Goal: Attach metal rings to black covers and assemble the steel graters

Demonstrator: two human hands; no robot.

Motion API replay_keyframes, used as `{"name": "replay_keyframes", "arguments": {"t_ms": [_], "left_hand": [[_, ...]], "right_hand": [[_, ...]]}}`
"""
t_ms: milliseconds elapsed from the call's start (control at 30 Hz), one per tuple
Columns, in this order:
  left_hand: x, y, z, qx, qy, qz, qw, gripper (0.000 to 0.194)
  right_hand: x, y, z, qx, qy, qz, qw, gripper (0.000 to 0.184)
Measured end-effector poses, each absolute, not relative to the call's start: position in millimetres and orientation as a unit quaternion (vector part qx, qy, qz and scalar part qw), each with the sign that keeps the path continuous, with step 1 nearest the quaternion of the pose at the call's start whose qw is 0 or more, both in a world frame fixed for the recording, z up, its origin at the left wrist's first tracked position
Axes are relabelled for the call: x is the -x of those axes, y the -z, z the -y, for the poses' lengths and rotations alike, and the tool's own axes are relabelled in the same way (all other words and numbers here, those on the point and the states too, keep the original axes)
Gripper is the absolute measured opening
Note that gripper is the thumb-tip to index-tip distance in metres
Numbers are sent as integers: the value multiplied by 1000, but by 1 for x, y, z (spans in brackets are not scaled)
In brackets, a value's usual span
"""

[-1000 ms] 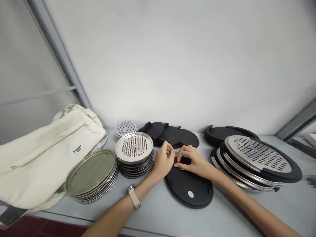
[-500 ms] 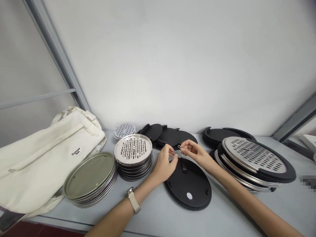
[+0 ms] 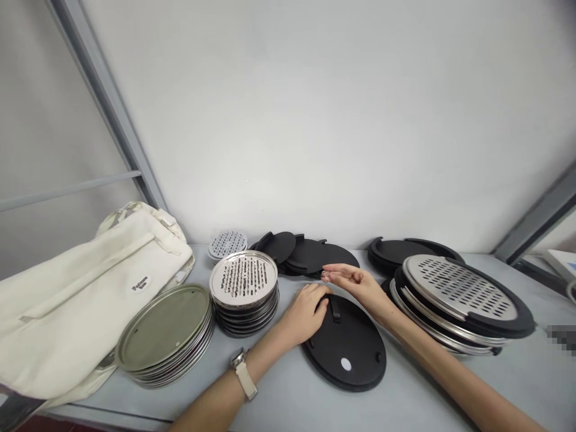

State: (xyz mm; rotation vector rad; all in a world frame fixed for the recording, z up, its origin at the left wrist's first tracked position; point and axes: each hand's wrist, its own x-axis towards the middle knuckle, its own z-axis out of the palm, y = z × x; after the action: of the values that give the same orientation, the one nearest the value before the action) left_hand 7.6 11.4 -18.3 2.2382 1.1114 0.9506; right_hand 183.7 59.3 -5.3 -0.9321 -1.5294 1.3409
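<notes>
A black round plate (image 3: 346,342) lies face down on the table in front of me, with a white round sticker, small pegs and a short black tab showing. My left hand (image 3: 306,311) bends over its upper left rim, thumb on top; the fingertips are partly hidden. Just above the far rim, my right hand (image 3: 353,281) pinches a small shiny metal wire piece (image 3: 324,276) between thumb and fingers. The exact shape of that piece is too small to make out.
Left of the plate are a stack with a slotted metal tray (image 3: 243,279) on top and a stack of olive-green trays (image 3: 166,327). A cream bag (image 3: 90,300) lies farther left. Black holders (image 3: 308,255) lie behind; slotted plates in black rims (image 3: 468,288) stand right.
My left hand has come down from beside the right hand onto the plate's rim. The right hand still pinches the small metal piece, now turned and slightly lower.
</notes>
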Motion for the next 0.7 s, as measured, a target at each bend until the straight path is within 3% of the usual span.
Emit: {"name": "replay_keyframes", "arguments": {"t_ms": [267, 467, 700], "left_hand": [[-8, 21, -15, -722, -468, -447, 243, 30], [-5, 18, -22, -704, -515, -414, 260, 8], [-4, 19, -23, -706, -513, -422, 244, 11]], "right_hand": [[-184, 13, -63, 359, -506, 647, 443, 44], [-181, 15, -61, 365, -477, 680, 421, 38], [-182, 13, -60, 372, -391, 743, 395, 33]]}}
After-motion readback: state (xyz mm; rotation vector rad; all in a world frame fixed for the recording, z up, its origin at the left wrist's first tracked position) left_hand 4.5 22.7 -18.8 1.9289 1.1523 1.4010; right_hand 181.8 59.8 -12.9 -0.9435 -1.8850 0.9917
